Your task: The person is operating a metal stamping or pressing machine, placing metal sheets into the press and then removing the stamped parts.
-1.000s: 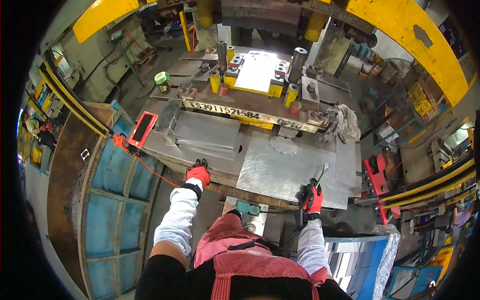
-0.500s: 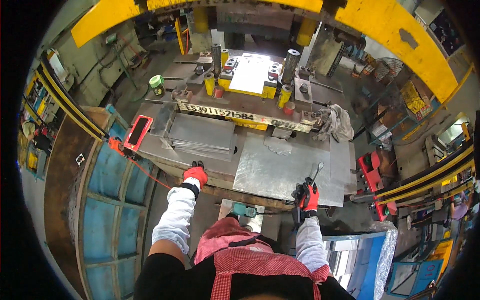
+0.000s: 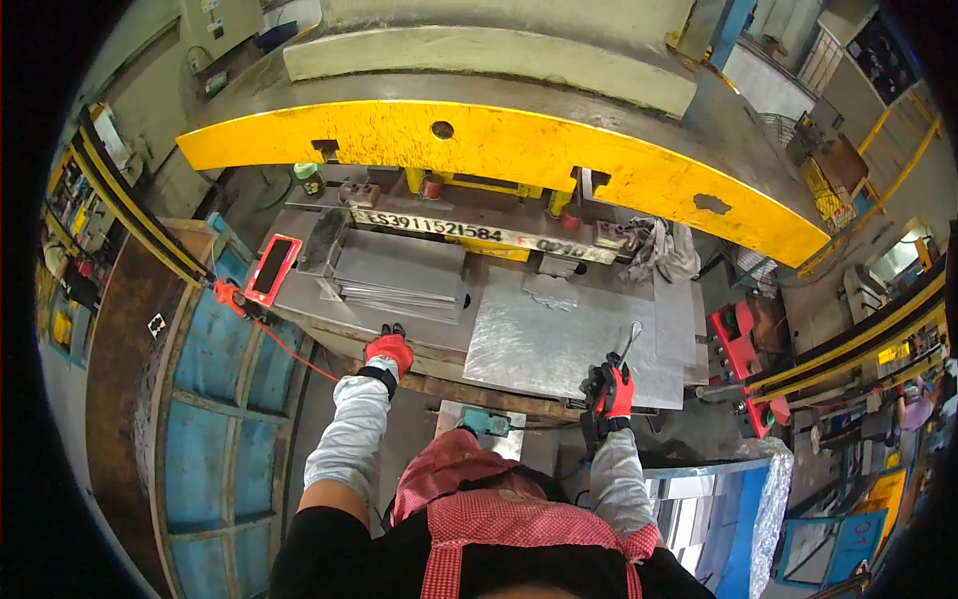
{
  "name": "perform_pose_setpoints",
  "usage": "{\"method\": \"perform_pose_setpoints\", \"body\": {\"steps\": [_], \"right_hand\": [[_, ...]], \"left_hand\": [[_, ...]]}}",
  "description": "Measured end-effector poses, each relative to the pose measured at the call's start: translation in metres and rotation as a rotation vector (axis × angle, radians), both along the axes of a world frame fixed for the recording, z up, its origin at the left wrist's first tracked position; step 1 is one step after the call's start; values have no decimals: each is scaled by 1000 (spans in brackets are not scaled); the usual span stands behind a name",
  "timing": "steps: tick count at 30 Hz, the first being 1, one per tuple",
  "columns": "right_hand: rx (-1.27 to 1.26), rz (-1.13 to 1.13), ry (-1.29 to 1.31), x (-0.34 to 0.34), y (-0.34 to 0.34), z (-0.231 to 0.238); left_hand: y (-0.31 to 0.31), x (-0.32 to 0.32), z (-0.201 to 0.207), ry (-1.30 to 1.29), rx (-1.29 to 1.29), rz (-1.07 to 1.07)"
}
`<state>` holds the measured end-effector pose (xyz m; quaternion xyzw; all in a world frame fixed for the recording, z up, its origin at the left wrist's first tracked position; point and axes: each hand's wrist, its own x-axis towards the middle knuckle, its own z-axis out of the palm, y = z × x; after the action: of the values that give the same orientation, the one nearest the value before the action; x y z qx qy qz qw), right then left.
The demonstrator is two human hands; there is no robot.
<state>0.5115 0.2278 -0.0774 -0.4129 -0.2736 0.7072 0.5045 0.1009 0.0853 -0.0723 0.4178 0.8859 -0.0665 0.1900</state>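
My left hand, in a red glove with dark fingertips, rests at the front edge of the press bed, fingers stretched out and holding nothing. Just beyond it lies a stack of thin grey metal sheets. My right hand, gloved in red and black, is closed around a slim metal tool with a rounded, loop-like end; its exact kind is unclear. That hand is over the front right of a large shiny metal plate. The yellow-fronted press ram hides most of the die behind the marked bar.
A phone in a red case lies at the bed's left end. Grey rags sit at the right. A blue-panelled rack stands left, a teal foot pedal below, and a red box to the right.
The yellow-fronted ram has come down, covering the die and the bright sheet that lay on it. Both my hands have stayed nearly where they were.
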Motion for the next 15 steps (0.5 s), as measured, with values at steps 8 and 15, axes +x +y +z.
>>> {"method": "perform_pose_setpoints", "body": {"steps": [8, 15], "right_hand": [[-6, 17, 68, 1, 2, -8], [-42, -50, 32, -6, -3, 7]], "left_hand": [[2, -3, 3, -15, -22, 0], [1, -1, 11, 5, -48, 17]]}}
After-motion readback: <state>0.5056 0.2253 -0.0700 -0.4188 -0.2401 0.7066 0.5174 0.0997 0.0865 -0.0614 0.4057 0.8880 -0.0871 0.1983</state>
